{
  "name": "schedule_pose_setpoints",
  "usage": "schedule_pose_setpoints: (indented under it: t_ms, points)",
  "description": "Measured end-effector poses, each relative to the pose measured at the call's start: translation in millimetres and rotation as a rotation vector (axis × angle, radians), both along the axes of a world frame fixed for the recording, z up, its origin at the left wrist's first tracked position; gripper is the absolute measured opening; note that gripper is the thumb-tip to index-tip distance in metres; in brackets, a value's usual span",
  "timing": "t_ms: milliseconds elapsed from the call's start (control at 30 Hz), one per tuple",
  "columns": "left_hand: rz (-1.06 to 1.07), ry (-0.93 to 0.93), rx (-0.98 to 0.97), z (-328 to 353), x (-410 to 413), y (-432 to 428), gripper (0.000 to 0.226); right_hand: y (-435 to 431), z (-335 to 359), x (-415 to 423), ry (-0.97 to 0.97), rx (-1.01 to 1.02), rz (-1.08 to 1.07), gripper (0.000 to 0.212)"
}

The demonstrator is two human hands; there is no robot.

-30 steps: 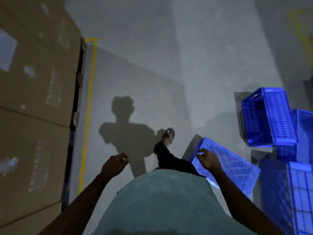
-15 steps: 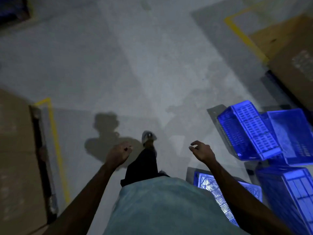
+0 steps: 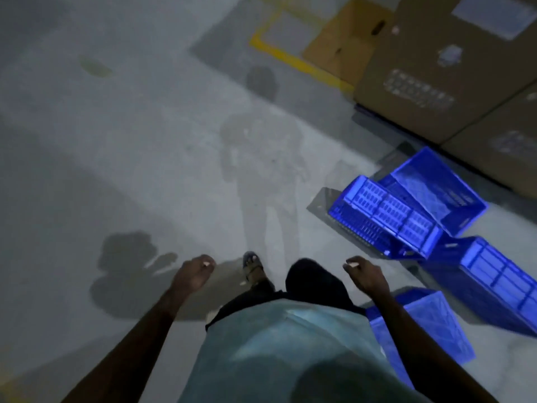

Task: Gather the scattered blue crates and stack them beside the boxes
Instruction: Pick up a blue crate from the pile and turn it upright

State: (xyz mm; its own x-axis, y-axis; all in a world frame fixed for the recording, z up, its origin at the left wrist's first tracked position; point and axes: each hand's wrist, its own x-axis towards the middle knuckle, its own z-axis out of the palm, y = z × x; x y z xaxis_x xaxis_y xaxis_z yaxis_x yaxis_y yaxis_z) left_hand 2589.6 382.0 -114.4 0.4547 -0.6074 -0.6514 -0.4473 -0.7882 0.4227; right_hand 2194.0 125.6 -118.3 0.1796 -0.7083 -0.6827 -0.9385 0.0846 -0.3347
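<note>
**A:** What has changed in the last half second?

**B:** The view has swung right. The crates (image 3: 386, 219) have slid towards the middle right, and the boxes (image 3: 436, 68) now fill the top right corner.

**A:** How do the crates lie?

**B:** In a loose heap on the floor (image 3: 145, 141), just in front of the boxes. The tipped crate (image 3: 374, 207) is on its side. The open crate (image 3: 436, 193) sits behind it, touching it, nearest the boxes. The long crate (image 3: 494, 280) is to the right, and the near crate (image 3: 427, 324) lies by the person's right arm, partly hidden by it. None is stacked.

**A:** And the hands?

**B:** The right hand (image 3: 364, 276) is loosely curled and holds nothing, hanging above the near crate and apart from all four. The left hand (image 3: 193, 276) is loosely curled too, empty, out over bare floor.

**A:** So which step is this?

**B:** Between crates, I'd judge: walking with empty hands, perhaps looking for strays. The stacking itself looks barely begun.

**A:** What does the next move call for?

**B:** Probably turning back to the heap, setting one crate upright beside the boxes as a base, then nesting the others in it, rims aligned. The tipped one needs righting first, likely with both hands.
</note>
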Motion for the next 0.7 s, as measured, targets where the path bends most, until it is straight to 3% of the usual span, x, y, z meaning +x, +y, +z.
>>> schedule_pose_setpoints:
  t_ms: [300,533,700]
  points:
    - [-0.34,-0.051,-0.042,6.6,132.6,-248.4,0.015,-65.8,-21.6,76.5,-0.039,0.022,-0.342,0.025]
    - [-0.566,-0.051,-0.059,8.8,149.3,-427.6,0.009,-124.1,-47.7,127.2,-0.093,0.095,-0.587,0.026]
    - [-0.762,-0.016,-0.12,24.7,143.1,-545.2,0.025,-191.1,-40.8,166.7,-0.144,0.064,-0.761,0.028]
